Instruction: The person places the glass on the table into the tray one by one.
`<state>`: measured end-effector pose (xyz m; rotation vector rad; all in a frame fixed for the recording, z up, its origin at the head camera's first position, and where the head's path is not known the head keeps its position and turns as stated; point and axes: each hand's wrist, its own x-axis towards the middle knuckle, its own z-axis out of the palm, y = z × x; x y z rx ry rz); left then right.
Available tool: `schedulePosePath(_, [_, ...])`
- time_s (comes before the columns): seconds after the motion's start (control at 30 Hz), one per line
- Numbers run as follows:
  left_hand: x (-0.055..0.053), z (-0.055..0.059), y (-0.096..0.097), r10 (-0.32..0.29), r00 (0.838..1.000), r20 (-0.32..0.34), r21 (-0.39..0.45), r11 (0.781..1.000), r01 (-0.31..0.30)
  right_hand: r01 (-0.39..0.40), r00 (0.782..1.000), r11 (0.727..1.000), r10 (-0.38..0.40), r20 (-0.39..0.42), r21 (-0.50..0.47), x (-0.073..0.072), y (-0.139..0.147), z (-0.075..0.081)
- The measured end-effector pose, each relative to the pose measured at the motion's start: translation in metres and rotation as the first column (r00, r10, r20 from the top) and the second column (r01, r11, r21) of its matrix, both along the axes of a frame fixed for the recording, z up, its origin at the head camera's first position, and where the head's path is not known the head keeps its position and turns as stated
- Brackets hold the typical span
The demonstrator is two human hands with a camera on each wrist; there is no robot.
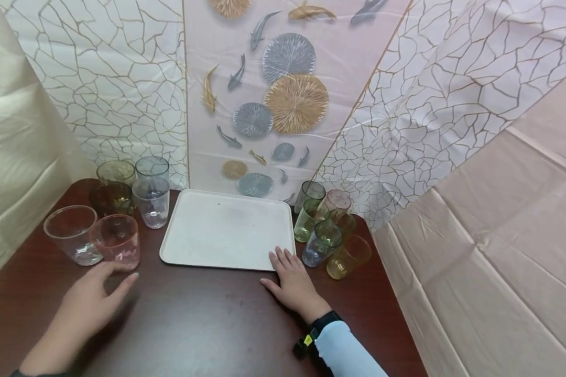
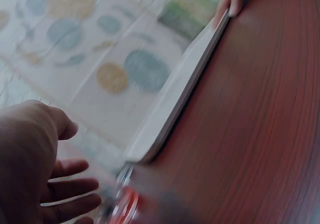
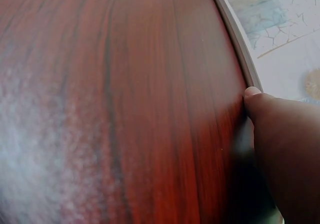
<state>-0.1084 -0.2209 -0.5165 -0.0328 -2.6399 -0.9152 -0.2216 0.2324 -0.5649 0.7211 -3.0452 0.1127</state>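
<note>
The left hand (image 1: 87, 303) is released and holds nothing. It is above the left part of the table (image 1: 198, 314), toward the front, with the thumb well apart from the fingers; the fingers are loosely extended and a little bent. Its nearest thing is the pink cup (image 1: 118, 243), just past the fingertips. In the head view the index finger overlaps the cup's foot, so I cannot tell if there is contact; the left wrist view is blurred at this place.

The right hand (image 1: 292, 285) is relaxed, not clenched. Its fingers lie almost straight on the front right corner of the tray (image 1: 231, 230). In the right wrist view the tip of the thumb is against the outer side of the tray's rim. I see no firm grasp.

The white tray lies flat near the far edge of the table, about the middle between the left and right edges. At its left, the pink cup stands just beside the clear cup (image 1: 71, 235), which is nearer to the table's left edge; more cups stand behind these 2, toward the far left corner. At its right, near the far right corner, 6 tinted cups stand close together; the blue cup (image 1: 320, 243) and the yellow cup (image 1: 348, 256) are the front 2. The right wrist wears a black band (image 1: 323, 323), beside a pale blue sleeve (image 1: 346, 351).
</note>
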Motion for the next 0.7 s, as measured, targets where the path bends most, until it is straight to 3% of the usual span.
schedulePosePath(0.1, [0.006,-0.001,-0.020,0.105,0.994,0.000,0.021,0.994,-0.105,0.001,1.000,1.000,-0.001,0.003,0.000,0.000,0.001,0.000])
schedulePosePath(0.2, [0.008,-0.002,-0.039,0.240,0.970,0.029,0.073,0.968,-0.241,-0.001,1.000,1.000,0.001,0.003,0.002,0.000,0.001,0.000])
schedulePosePath(0.23, [0.007,-0.001,-0.044,0.286,0.957,0.046,0.095,0.953,-0.289,-0.001,1.000,1.000,0.001,0.000,0.001,-0.001,0.001,0.000])
schedulePosePath(0.33, [0.000,-0.001,-0.057,0.429,0.898,0.095,0.182,0.880,-0.439,-0.003,1.000,1.000,0.003,-0.007,-0.008,-0.001,0.000,0.002])
schedulePosePath(0.4, [-0.009,0.000,-0.061,0.485,0.866,0.120,0.238,0.833,-0.499,-0.003,1.000,1.000,0.002,-0.007,-0.008,-0.001,0.000,0.003])
schedulePosePath(0.43, [-0.013,0.000,-0.063,0.494,0.859,0.130,0.269,0.817,-0.510,-0.003,1.000,1.000,0.003,-0.006,-0.010,-0.001,0.000,0.003])
schedulePosePath(0.47, [-0.018,0.000,-0.065,0.498,0.858,0.127,0.303,0.804,-0.511,-0.002,1.000,1.000,0.002,-0.003,-0.010,-0.001,0.000,0.003])
schedulePosePath(0.53, [-0.027,0.001,-0.068,0.460,0.881,0.111,0.352,0.811,-0.468,0.001,1.000,1.000,-0.001,0.002,-0.007,-0.001,0.000,0.002])
schedulePosePath(0.63, [-0.037,0.001,-0.073,0.360,0.929,0.087,0.401,0.841,-0.364,0.002,1.000,1.000,-0.002,0.000,-0.010,0.000,0.001,-0.001])
schedulePosePath(0.7, [-0.042,0.001,-0.074,0.304,0.950,0.070,0.413,0.858,-0.305,0.000,1.000,1.000,0.000,0.000,-0.009,0.000,0.002,-0.002])
